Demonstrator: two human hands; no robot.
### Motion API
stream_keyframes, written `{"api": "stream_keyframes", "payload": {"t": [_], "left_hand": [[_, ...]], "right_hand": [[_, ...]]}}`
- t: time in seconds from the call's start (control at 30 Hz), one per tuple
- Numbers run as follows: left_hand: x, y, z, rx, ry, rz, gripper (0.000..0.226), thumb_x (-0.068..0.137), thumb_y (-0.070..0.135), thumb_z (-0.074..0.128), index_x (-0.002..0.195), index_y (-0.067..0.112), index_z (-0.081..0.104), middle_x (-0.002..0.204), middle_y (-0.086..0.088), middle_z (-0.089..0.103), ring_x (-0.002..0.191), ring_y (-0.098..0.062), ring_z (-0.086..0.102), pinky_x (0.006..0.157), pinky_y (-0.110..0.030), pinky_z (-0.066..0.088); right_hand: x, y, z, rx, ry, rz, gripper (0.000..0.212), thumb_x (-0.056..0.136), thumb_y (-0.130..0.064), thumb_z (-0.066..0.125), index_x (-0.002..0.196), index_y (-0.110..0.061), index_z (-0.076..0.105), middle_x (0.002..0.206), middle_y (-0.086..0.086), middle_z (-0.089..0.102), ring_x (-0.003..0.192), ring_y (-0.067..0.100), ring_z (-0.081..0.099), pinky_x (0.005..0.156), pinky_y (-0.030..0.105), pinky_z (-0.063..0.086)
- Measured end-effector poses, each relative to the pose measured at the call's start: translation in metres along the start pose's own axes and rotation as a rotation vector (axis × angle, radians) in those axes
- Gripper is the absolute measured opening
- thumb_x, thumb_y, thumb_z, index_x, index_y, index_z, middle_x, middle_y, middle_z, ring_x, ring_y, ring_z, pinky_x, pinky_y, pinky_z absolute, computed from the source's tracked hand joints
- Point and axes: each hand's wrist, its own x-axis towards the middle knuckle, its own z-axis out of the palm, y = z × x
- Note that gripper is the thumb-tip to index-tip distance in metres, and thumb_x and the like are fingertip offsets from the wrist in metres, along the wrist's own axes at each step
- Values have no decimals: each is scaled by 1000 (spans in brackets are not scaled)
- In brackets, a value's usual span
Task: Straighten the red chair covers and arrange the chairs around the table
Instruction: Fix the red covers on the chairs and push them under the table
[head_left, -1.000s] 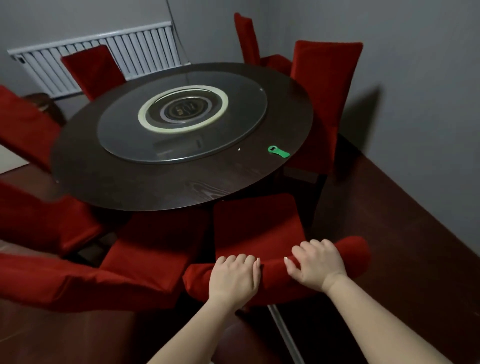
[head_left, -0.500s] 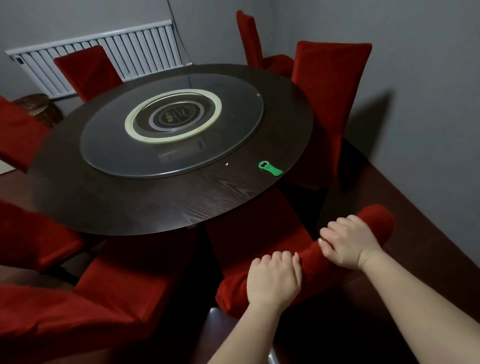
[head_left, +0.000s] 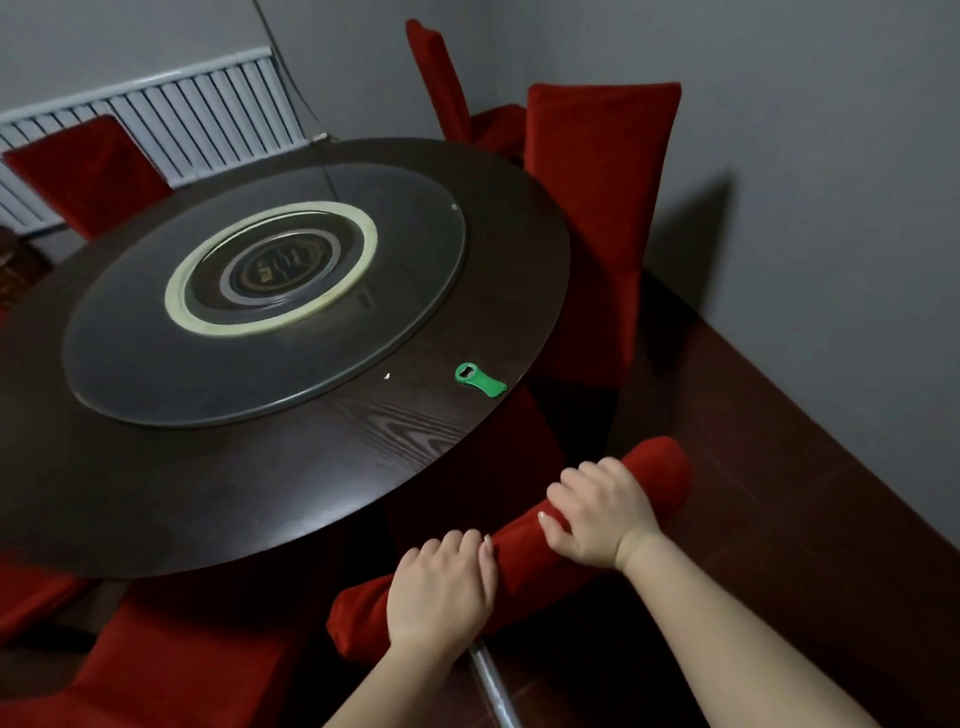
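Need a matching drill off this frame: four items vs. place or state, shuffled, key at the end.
1. bottle opener
2. left hand
3. radiator
4. turntable

A. centre of the table
B. grips the chair back
C. on the far wall
D. green, near the table's edge

Pairs: 1-D, 2-B, 3-C, 4-A

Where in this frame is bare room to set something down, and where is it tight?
Bare: the table's wooden rim between the glass turntable and the near edge, left of the green opener; also the floor between the held chair back and the wall. Crowded: the table's near-right edge, where left hand, right hand and red chairs sit close.
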Motion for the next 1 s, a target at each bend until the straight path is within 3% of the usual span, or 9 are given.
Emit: {"api": "stream_keyframes", "payload": {"t": [0.23,0.33,0.4,0.5,0.63,0.77,0.9,1.0], "left_hand": [[6,5,-6,-58,-156,-108,39,91,38,33,66,24,59,61,1,61,52,-22,61,51,-36,46],[37,5,-9,-50,-325,-223,46,96,52,27,81,23,60,86,2,69,81,-20,68,66,-34,48],[70,11,-11,-68,-327,-224,43,97,56,31,86,23,57,96,3,68,93,-20,66,72,-34,47],[130,36,-18,-76,-317,-193,39,97,55,36,89,23,56,98,3,67,97,-22,65,74,-34,47],[199,88,-19,-48,-307,-106,35,96,52,39,94,23,58,100,2,66,97,-24,64,75,-35,47],[266,157,-10,-112,-459,57,33,97,51,42,104,24,59,106,3,65,102,-23,63,76,-33,48],[324,222,0,-256,-655,79,25,99,49,46,108,28,58,89,9,61,77,-12,62,56,-25,42],[358,264,2,-304,-654,72,27,98,49,48,113,29,59,89,9,64,73,-9,63,57,-25,49]], "right_hand": [[-2,-1,-10,57,-126,-7,37,80,-49,52,62,-18,60,62,0,55,57,23,52,57,34,43],[4,14,-22,78,-302,-60,46,88,-55,44,70,-19,66,70,-2,59,66,20,56,63,35,45],[11,39,-33,71,-409,-91,55,92,-58,34,87,-19,72,89,-2,65,85,20,58,77,37,45],[20,100,-55,31,-452,-55,60,92,-58,27,116,-23,69,120,-4,64,112,21,54,94,40,39],[15,196,-86,1,-445,22,55,94,-55,37,133,-24,59,136,-3,57,124,20,50,99,38,38],[0,294,-123,-49,-465,60,58,94,-56,36,141,-26,49,141,-3,51,128,19,46,103,37,34],[-15,394,-160,-103,-483,103,59,93,-56,36,143,-26,46,140,-2,52,127,21,46,104,38,35],[-16,456,-175,-122,-480,148,59,94,-56,38,144,-27,44,140,-3,51,128,22,45,105,36,33]]}}
